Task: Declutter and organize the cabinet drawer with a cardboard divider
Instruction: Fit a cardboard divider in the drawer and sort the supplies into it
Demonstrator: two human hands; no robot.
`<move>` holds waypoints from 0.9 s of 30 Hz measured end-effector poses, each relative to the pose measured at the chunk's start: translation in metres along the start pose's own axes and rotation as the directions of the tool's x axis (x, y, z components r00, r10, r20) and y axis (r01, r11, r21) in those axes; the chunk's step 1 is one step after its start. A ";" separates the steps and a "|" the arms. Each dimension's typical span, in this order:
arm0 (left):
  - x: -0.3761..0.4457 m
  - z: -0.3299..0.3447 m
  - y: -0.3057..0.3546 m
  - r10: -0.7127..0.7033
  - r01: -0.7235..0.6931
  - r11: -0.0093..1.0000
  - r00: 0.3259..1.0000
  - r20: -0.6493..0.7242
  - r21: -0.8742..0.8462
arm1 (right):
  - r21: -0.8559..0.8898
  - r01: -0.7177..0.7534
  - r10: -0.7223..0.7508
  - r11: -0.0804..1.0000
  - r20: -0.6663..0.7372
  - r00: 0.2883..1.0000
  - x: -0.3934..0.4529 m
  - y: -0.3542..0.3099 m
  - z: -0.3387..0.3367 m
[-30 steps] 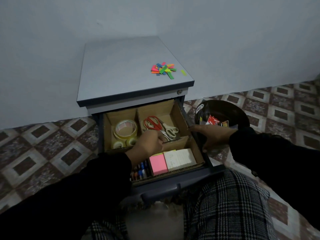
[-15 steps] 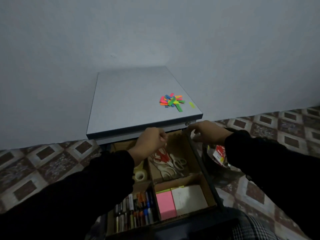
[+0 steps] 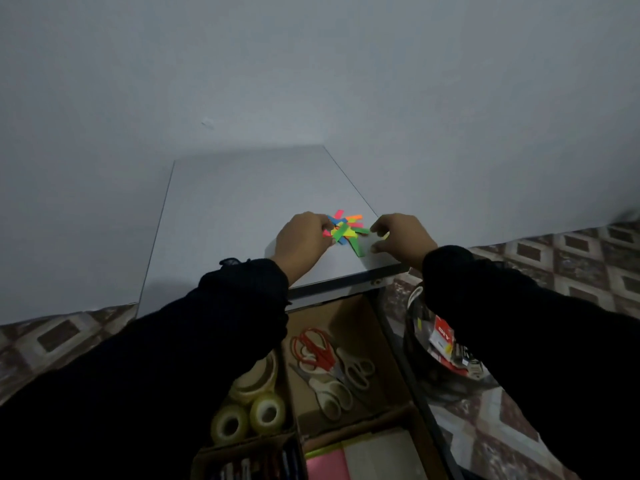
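Showing the head view: at frame centre, the left hand [image 3: 303, 242] and right hand [image 3: 401, 239] flank a pile of coloured paper strips [image 3: 346, 230] on the grey cabinet top [image 3: 221, 216]. Curled fingers of both hands touch the pile's edges; whether either grasps a strip cannot be told. Below, at lower centre, the open drawer [image 3: 398, 344] holds a cardboard divider [image 3: 360, 427] whose compartments contain scissors [image 3: 329, 368], tape rolls [image 3: 252, 407] and sticky notes [image 3: 325, 465].

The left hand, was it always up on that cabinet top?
No. The left hand has moved up and back, out of the open drawer onto the cabinet top, now touching the coloured paper strips.
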State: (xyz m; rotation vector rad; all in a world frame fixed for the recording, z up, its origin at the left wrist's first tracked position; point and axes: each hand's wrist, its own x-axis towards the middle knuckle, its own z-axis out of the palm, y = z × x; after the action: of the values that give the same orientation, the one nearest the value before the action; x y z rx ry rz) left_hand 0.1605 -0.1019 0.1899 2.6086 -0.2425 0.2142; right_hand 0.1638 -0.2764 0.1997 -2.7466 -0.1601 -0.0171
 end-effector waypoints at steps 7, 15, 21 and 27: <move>0.028 0.013 -0.002 0.140 -0.143 0.990 0.984 0.113 0.016 | -0.023 -0.100 0.102 0.995 0.061 0.993 0.025 0.004 0.011; 0.039 0.016 -0.019 0.131 -0.162 0.977 0.969 0.209 0.137 | -0.019 -0.012 0.014 1.000 0.132 0.991 0.048 -0.025 0.016; 0.029 -0.002 -0.039 0.092 -0.115 0.986 0.979 0.183 0.119 | 0.037 0.055 -0.060 0.998 0.138 0.989 0.050 -0.045 0.029; 0.016 -0.021 -0.064 0.034 -0.058 0.985 0.988 0.148 0.163 | 0.070 0.151 -0.161 0.986 0.153 0.975 0.046 -0.063 0.035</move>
State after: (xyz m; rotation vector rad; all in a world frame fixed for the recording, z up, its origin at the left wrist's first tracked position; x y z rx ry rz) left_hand 0.1873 -0.0383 0.1811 2.7912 -0.3503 0.0624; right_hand 0.2020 -0.1997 0.1926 -2.6696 -0.4134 0.1607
